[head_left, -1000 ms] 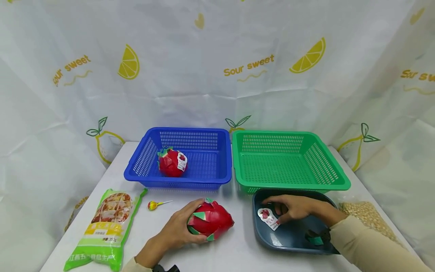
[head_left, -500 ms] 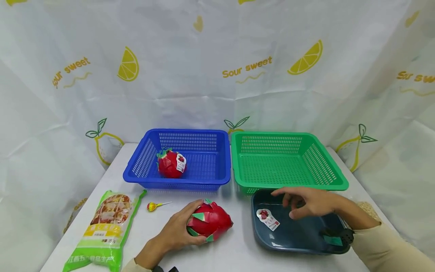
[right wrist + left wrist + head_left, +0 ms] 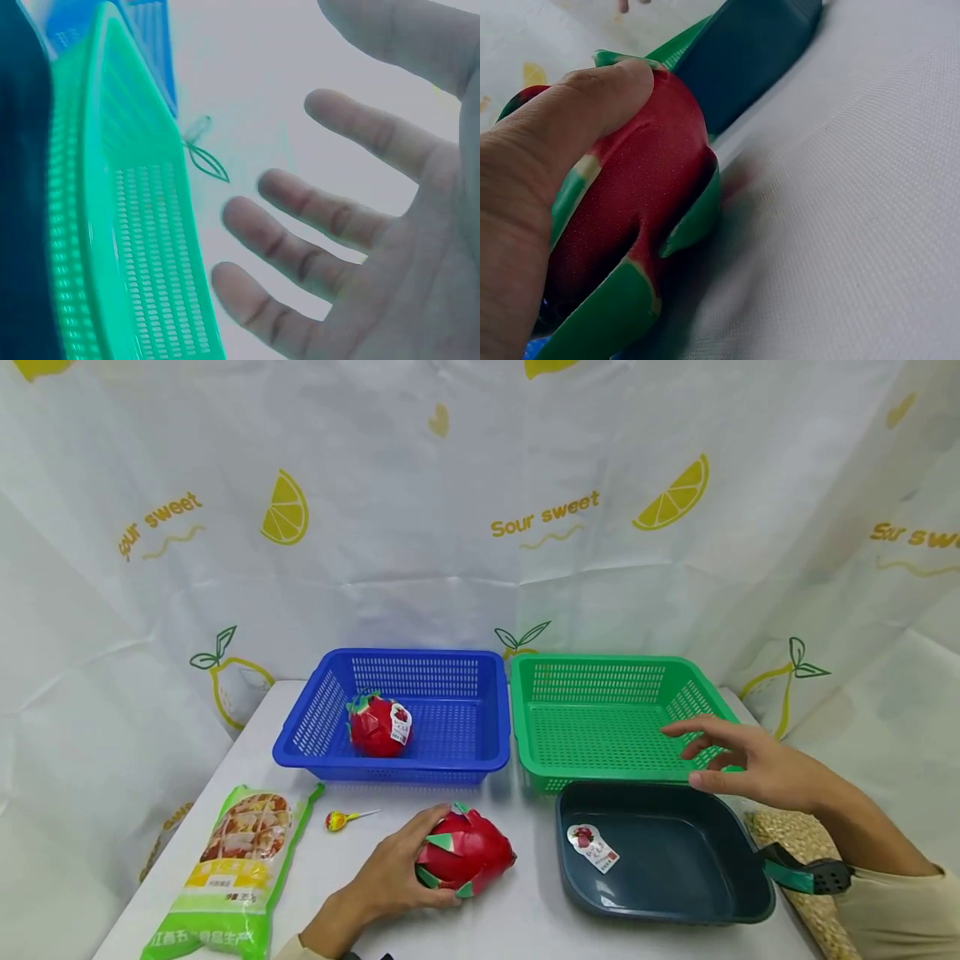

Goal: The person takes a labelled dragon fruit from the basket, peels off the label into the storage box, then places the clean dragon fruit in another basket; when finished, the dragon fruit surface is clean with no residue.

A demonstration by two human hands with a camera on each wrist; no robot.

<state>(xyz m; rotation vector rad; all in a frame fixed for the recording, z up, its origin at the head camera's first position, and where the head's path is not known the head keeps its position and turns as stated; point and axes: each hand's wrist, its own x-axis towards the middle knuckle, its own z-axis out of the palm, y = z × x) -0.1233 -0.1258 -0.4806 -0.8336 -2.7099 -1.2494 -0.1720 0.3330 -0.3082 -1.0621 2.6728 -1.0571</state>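
Note:
A red dragon fruit with green scales (image 3: 472, 852) lies on the white table, and my left hand (image 3: 401, 864) grips it from the left. In the left wrist view the thumb (image 3: 604, 97) presses along the fruit's red skin (image 3: 656, 157). My right hand (image 3: 757, 768) is raised over the right side of the dark blue basin (image 3: 660, 860) and the green basket's front right corner, with nothing in it. Its fingers (image 3: 285, 240) are spread and relaxed in the right wrist view. A white label with a fruit picture (image 3: 592, 847) lies in the basin's left side.
A blue basket (image 3: 450, 768) at the back holds another dragon fruit (image 3: 375, 727) bearing a label. Beside it stands a green basket (image 3: 600, 727). A green food packet (image 3: 232, 868) and a lollipop (image 3: 337, 820) lie at left. A bag of pale grains (image 3: 795, 839) sits at right.
My right hand has risen out of the basin and moved right and away from me, leaving the label inside. The left hand keeps its grip on the dragon fruit.

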